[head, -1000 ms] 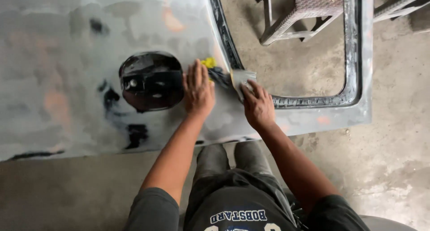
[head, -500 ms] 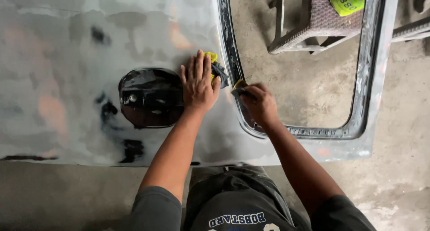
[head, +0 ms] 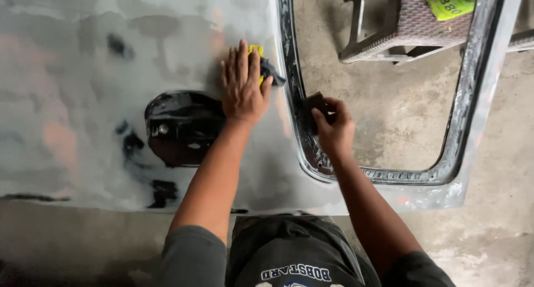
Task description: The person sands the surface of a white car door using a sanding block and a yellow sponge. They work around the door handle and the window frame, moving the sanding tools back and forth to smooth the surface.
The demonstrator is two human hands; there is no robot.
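A sanded grey car body panel (head: 100,59) lies flat on the floor, with a dark round recess (head: 181,128) in it and a window opening framed by a black edge (head: 295,86). My left hand (head: 243,86) presses flat on the panel over a yellow and dark cloth (head: 266,67) beside the recess. My right hand (head: 332,125) is closed around a small dark sanding block (head: 316,104), held against the black window edge.
A brown woven plastic stool (head: 406,25) stands on the concrete floor (head: 389,114) seen through the window opening, with a yellow-green sheet (head: 450,0) on it. My knees are at the panel's near edge.
Both hands have moved further up the panel. The left hand slid the cloth away from the recess; the right hand moved the block up along the window edge.
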